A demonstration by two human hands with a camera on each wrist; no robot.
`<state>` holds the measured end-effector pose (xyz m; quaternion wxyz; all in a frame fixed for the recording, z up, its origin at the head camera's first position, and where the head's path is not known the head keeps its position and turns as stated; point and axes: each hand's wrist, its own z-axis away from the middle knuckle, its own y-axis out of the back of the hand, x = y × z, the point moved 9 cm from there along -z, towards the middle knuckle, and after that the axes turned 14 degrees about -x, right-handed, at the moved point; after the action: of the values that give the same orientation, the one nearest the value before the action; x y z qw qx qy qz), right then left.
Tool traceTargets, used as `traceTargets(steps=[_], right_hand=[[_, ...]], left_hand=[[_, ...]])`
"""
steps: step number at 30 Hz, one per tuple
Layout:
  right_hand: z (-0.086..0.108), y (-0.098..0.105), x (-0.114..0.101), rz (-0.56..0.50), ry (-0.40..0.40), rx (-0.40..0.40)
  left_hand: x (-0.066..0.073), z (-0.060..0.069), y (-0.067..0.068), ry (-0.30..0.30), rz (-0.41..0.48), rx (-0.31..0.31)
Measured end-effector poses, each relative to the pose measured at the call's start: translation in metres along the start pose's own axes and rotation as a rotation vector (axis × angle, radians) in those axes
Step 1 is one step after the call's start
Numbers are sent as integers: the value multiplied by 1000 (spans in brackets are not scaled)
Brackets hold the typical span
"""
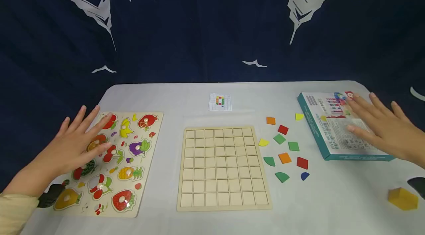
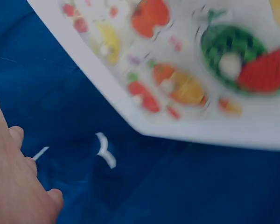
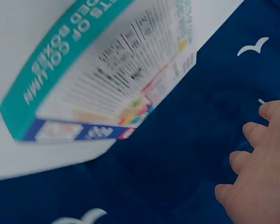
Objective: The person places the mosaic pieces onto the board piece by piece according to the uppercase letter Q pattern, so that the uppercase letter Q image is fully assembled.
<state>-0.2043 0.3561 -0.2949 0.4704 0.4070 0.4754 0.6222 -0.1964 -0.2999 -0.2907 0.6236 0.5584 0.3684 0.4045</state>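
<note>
My left hand (image 1: 74, 142), fingers straight and spread, is over a wooden fruit puzzle board (image 1: 146, 161). In the left wrist view its fingertips (image 2: 16, 135) show past the board's edge, against blue cloth. Over a teal-and-white box (image 1: 338, 144) at the right, my right hand (image 1: 382, 124) is spread with nothing in it; contact cannot be told. Between the hands lies a wooden grid board (image 1: 224, 208) with bare cells. Beside it are scattered flat tiles, among them a green square (image 1: 293, 146), a red square (image 1: 302, 163), an orange square (image 1: 284, 158) and a yellow quarter-round (image 1: 263, 142).
Behind the grid board lies a small card (image 1: 220, 102) with a coloured pattern. A yellow block (image 1: 403, 199) stands at the front right. Dark blue cloth (image 1: 199, 24) hangs behind the white table (image 1: 166, 96).
</note>
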Motion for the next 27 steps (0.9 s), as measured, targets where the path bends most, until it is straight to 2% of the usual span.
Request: traceTargets(steps=[4,7,9,12,15,17,19,21,23,27], right_hand=[[7,19,-3,89,6,-1],[14,41,-11,126,25,27],[18,57,-19,116,47,64],[27,74,-38,77,98,109],[38,75,-63,25,155,125],[45,69,-77,-22,170,121],[50,59,-89,-82,169,97],[55,47,-96,-168,157,80],[58,37,-102,-244,155,73],[58,14,-119,-374,191,53]], left_hand=[[5,1,25,24,-88,-14],[18,-1,47,13,-87,-20],[34,-2,60,-25,-35,-27],[70,-3,75,-123,63,-20],[110,1,80,-215,110,4],[132,7,79,-246,111,29],[149,13,73,-242,131,34],[161,17,63,-233,190,27],[169,18,48,-199,294,-11],[179,13,8,-138,483,-89]])
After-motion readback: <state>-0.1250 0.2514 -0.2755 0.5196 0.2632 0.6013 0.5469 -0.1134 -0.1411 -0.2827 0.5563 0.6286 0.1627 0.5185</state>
